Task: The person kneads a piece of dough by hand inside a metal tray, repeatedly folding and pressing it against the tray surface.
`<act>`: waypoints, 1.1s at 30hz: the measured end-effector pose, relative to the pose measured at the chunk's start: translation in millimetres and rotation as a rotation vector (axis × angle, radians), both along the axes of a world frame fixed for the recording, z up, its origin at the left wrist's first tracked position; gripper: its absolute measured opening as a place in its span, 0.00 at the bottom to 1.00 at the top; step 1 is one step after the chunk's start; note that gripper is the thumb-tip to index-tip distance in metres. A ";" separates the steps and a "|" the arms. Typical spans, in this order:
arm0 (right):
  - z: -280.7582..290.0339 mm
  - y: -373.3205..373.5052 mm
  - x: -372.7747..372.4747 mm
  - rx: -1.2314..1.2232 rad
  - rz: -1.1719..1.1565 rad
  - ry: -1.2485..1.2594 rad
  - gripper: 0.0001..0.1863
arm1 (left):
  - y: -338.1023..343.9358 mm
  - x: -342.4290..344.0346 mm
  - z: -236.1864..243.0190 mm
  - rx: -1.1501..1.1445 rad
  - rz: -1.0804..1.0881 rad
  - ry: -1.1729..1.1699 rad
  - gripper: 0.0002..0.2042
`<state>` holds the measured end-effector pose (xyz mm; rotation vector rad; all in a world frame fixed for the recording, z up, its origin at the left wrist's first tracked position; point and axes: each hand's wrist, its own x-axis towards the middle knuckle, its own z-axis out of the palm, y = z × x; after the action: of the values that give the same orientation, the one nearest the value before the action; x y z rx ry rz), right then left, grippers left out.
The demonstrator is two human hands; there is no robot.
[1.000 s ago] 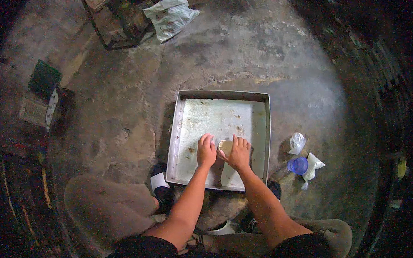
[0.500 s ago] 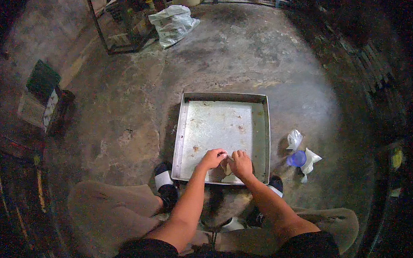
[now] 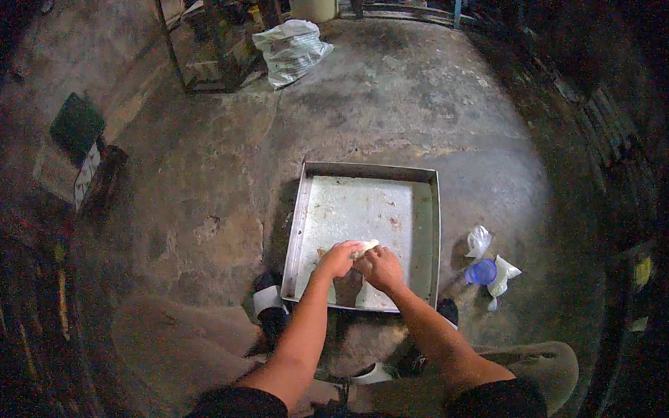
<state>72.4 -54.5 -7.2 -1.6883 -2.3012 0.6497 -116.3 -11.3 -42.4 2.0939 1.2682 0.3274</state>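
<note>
A shallow square metal tray lies on the floor before me, its pale bottom specked with brown spots. Over its near part my left hand and my right hand meet, both with fingers closed. Between them is a small whitish, soft-looking piece whose kind I cannot make out; part of it sticks out beyond the fingertips. The hands cover the rest of it. A dark shadow falls on the tray below them.
To the tray's right stand a purple cup, a knotted bag of white stuff and a clear plastic bag. A white sack sits farther off by a dark frame. My feet flank the tray's near corners.
The whitish piece, which hung below the fingers, now points up and away from me between them. The right hand has shifted slightly left and turned. The whole view has moved a little.
</note>
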 end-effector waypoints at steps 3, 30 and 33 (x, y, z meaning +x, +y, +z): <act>-3.8 -4.4 6.3 0.263 -0.141 0.090 0.33 | -13.0 10.6 12.6 0.101 0.010 0.106 0.37; -27.3 50.9 88.1 -0.458 -0.103 0.656 0.24 | -26.7 69.6 2.5 -0.126 0.497 -0.094 0.13; -1.7 51.6 77.3 -0.231 0.020 0.251 0.22 | -27.7 69.0 -0.2 0.005 0.551 -0.028 0.16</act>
<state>149.7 -2.9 -8.8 -1.5710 -2.1358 1.1013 -47.2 -39.0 -42.6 1.7024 1.8145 0.5943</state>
